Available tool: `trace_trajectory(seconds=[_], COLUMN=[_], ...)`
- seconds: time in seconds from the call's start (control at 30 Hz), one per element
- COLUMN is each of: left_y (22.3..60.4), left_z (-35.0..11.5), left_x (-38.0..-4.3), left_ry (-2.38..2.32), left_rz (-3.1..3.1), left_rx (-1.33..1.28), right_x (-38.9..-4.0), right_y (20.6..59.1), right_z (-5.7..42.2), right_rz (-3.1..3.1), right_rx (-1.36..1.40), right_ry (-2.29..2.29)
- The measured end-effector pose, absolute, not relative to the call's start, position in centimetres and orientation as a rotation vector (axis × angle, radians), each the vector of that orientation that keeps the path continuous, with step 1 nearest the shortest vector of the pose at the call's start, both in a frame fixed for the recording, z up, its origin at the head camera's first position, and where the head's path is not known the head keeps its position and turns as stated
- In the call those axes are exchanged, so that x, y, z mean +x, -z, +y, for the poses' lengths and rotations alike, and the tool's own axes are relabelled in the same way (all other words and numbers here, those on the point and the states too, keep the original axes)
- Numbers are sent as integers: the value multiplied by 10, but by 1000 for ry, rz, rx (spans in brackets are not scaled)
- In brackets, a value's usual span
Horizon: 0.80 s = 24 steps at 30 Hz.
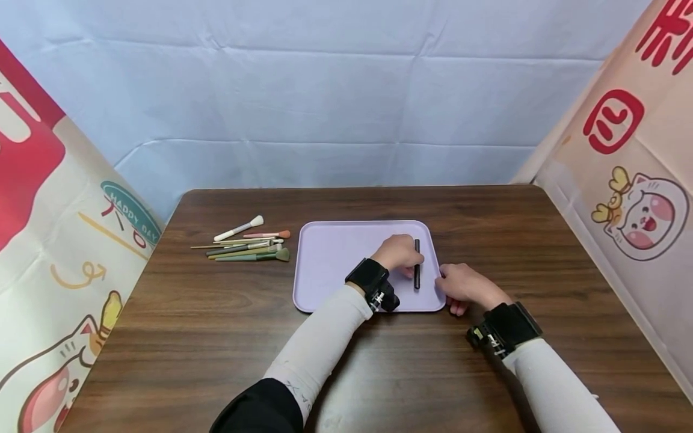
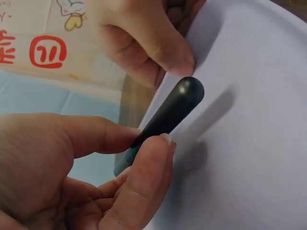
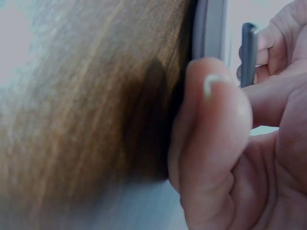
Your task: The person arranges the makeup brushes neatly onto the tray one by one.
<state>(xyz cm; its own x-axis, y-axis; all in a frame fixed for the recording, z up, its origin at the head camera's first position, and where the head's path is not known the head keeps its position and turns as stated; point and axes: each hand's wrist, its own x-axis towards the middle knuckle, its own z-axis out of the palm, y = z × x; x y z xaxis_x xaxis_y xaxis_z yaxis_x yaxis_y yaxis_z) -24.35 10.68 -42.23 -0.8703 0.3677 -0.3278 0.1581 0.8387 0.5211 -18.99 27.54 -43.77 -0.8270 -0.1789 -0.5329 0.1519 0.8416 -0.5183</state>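
A slim black stick with a rounded end (image 1: 417, 279) is pinched between the thumb and fingers of my left hand (image 1: 399, 252). It is held over the right part of a lilac tray (image 1: 325, 264); the left wrist view shows its shadow on the tray, and its exact kind is unclear. My right hand (image 1: 465, 284) grips the tray's right rim, thumb and fingers at the edge. In the right wrist view, the right thumb (image 3: 216, 124) lies close by the rim, and the left hand (image 3: 288, 43) with the stick shows beyond it.
Several makeup brushes (image 1: 260, 257) lie in a loose group left of the tray, a white one (image 1: 238, 230) farthest back. The brown wooden table (image 1: 243, 307) ends at a blue cloth backdrop (image 1: 325, 102). Printed cloths hang at both sides.
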Motion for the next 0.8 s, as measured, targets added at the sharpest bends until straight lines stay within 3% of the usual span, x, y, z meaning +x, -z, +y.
trace_trajectory(seconds=[0.8], left_y=[430], left_z=[127], left_x=[-242], left_ry=[-703], left_rz=[2638], left_rx=[308], right_x=[-191], right_y=[435], right_z=[273], right_rz=[2425], right_rx=[-14], right_ry=[749])
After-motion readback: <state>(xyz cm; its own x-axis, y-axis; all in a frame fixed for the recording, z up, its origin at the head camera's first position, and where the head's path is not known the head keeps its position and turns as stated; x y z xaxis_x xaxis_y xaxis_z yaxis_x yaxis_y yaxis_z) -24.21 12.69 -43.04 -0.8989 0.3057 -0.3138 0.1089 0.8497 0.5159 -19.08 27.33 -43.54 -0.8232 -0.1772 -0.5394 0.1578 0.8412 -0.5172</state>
